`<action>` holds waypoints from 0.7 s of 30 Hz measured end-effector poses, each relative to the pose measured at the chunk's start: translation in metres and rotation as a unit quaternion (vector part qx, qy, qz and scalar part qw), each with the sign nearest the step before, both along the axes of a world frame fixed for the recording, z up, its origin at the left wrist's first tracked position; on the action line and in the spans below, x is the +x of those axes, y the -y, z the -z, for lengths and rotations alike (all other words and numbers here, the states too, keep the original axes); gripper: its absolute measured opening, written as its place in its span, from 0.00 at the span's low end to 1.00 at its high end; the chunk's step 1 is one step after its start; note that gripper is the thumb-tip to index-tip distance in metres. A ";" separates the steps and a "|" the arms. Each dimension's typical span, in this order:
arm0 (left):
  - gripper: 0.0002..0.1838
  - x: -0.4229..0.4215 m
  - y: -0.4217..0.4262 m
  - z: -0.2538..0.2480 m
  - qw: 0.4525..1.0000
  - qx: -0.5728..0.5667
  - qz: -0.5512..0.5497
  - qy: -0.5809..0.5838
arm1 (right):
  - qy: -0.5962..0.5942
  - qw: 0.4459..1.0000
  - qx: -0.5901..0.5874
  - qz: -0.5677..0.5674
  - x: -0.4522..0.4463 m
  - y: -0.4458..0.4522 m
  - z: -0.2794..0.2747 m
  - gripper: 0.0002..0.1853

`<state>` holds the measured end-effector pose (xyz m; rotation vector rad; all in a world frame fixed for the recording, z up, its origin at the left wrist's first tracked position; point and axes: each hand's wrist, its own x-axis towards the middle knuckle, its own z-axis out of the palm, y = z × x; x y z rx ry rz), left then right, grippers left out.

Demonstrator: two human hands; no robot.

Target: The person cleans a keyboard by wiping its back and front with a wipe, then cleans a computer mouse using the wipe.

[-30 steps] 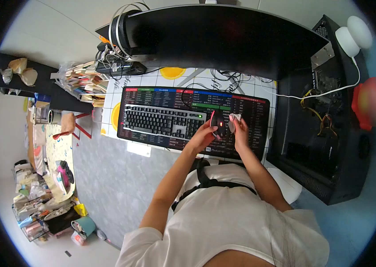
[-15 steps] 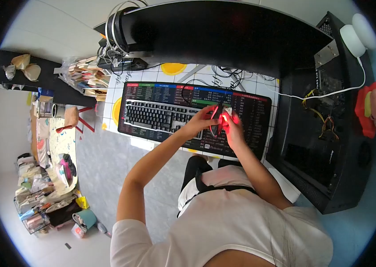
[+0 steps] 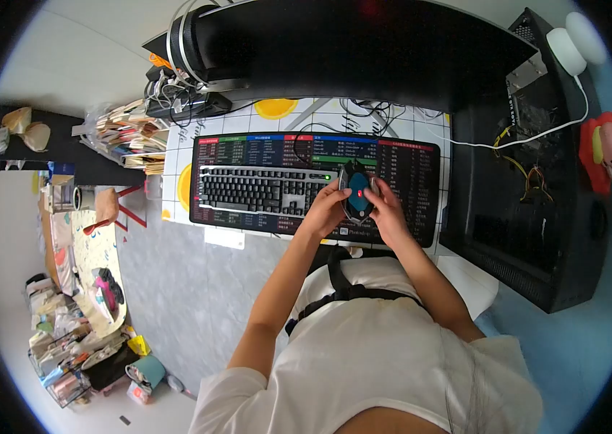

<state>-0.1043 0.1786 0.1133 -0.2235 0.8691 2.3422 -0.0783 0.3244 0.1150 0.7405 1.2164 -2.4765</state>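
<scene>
A mouse (image 3: 357, 189) with a lit underside or top, bluish with a red glow, is held between both hands above the dark printed desk mat (image 3: 400, 210). Its left edge is gripped by my left hand (image 3: 326, 210). My right hand (image 3: 387, 210) has its fingers on the mouse's right side; whether it also holds the small whitish piece seen earlier cannot be made out. A silver-framed keyboard (image 3: 259, 192) with black keys lies on the mat left of the hands.
A large monitor (image 3: 364, 58) spans the back of the desk. At the right stands an open black computer case (image 3: 530, 239), crossed by a white cable. Tangled cables (image 3: 187, 101) and stacked papers (image 3: 129, 137) are at the left. A red and pink plush (image 3: 610, 152) lies beyond the case.
The mouse has turned from edge-on, so that a bluish face shows between the hands. My right hand has moved down slightly, and the red glow on its fingers has gone.
</scene>
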 end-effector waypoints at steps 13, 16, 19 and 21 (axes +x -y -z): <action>0.36 -0.008 -0.005 -0.008 0.918 -0.315 0.013 -0.241 | -0.008 0.991 -0.134 0.017 0.009 0.007 0.015 0.21; 0.42 -0.013 -0.006 -0.007 0.817 -0.421 0.010 -0.394 | -0.013 0.997 -0.073 0.008 -0.002 0.010 0.012 0.19; 0.44 -0.020 -0.002 -0.010 0.790 -0.426 0.002 -0.442 | -0.020 0.997 -0.053 0.046 -0.009 0.018 0.004 0.22; 0.45 -0.019 0.001 -0.016 0.790 -0.432 0.006 -0.434 | 0.003 0.994 -0.099 0.045 -0.012 0.017 -0.010 0.22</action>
